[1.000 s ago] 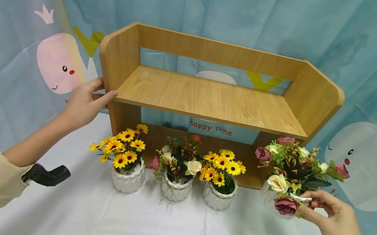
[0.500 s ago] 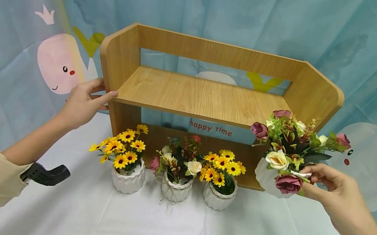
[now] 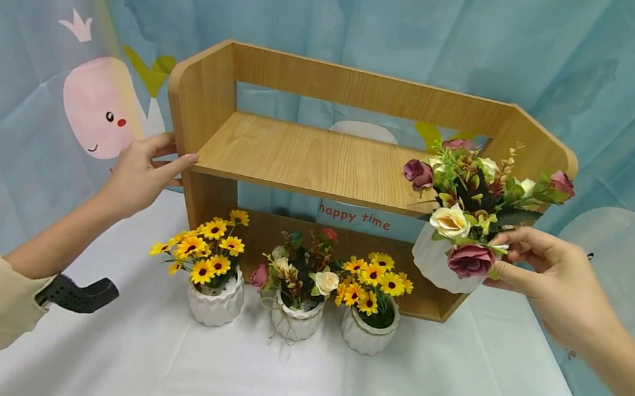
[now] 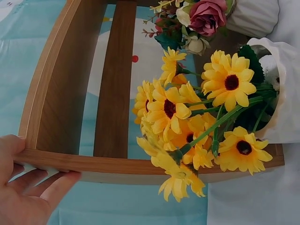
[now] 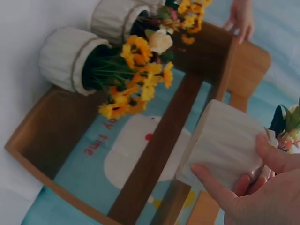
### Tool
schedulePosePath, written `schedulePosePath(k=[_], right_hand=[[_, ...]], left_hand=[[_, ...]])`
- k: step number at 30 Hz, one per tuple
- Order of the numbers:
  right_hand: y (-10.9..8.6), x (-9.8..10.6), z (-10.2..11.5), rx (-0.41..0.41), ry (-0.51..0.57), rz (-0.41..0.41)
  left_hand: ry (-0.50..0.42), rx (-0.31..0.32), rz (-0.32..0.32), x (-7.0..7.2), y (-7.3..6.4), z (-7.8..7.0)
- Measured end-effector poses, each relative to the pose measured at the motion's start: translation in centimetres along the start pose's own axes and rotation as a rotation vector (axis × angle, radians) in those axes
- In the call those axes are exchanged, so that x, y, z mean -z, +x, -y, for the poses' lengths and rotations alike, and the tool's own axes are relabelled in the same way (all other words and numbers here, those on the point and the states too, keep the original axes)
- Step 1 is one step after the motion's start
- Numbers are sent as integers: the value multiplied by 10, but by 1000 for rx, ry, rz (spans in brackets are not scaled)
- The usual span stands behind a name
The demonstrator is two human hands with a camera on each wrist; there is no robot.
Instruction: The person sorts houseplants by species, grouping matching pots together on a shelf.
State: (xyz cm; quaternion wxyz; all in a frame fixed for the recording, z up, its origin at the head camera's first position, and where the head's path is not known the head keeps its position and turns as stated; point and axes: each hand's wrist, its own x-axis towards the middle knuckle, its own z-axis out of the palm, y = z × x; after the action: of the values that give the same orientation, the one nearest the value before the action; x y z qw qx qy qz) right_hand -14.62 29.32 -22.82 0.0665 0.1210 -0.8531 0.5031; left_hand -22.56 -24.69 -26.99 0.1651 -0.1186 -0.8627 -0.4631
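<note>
A two-tier wooden shelf (image 3: pixel 323 161) stands against the curtain. My left hand (image 3: pixel 142 174) grips its left side panel (image 4: pixel 112 164), thumb at the front edge and fingers on the outer face. My right hand (image 3: pixel 549 269) pinches the rim of a white fluted flowerpot (image 3: pixel 438 265) with mauve and cream roses (image 3: pixel 474 195). This pot is raised off the table and overlaps the right end of the upper board in the head view. From the right wrist, the pot (image 5: pixel 225 140) appears tilted, thumb and fingers around its rim and side.
Along the shelf's front stand a left pot of yellow daisies (image 3: pixel 215 303), a pot of mixed roses (image 3: pixel 296 319) tied with twine, and another yellow daisy pot (image 3: pixel 368 334). White cloth (image 3: pixel 262 390) covers the table. A blue cartoon curtain (image 3: pixel 384 15) hangs behind.
My right hand has lifted the rose flowerpot from the table's right side, up and leftward to the upper board's height. The left hand has stayed on the side panel.
</note>
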Motion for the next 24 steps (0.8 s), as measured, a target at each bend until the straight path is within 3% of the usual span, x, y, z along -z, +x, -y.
schedulePosePath(k=[8, 15, 24], right_hand=[[24, -7, 22, -23, 237, 54], [39, -16, 43, -30, 107, 76], [58, -33, 72, -14, 168, 79]], left_hand=[[4, -3, -9, -1, -2, -2], [-6, -9, -17, -3, -1, -1], [-10, -18, -18, -2, -1, 0]])
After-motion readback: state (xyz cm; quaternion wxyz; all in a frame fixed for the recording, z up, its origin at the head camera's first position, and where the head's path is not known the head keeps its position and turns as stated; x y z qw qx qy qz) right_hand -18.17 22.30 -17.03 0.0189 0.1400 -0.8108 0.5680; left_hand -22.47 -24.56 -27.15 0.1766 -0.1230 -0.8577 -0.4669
